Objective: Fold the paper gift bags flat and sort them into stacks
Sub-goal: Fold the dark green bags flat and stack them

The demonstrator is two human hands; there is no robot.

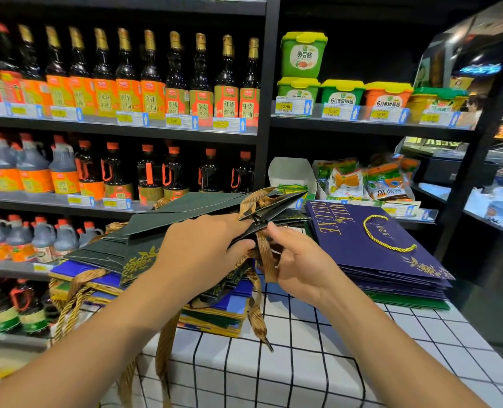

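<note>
The person is holding a dark green gift bag [203,207] in the air above the checked desk [318,334], between the mixed pile of bags [214,316] on the left and the navy stack [376,251] on the right. The left hand [203,248] is curling over the bag's lower edge and gripping it, while the right hand [297,260] is pinching the gold ribbon handle [263,254] near the bag's mouth. The bag's panels are gaping apart at the right end, so it is not looking flat yet. The likely trouble is the ribbon getting trapped inside the fold, leaving a bulge, or a loose tail snagging the mixed pile and dragging bags off it. Pressing off the existing creases would wrinkle the paper.
</note>
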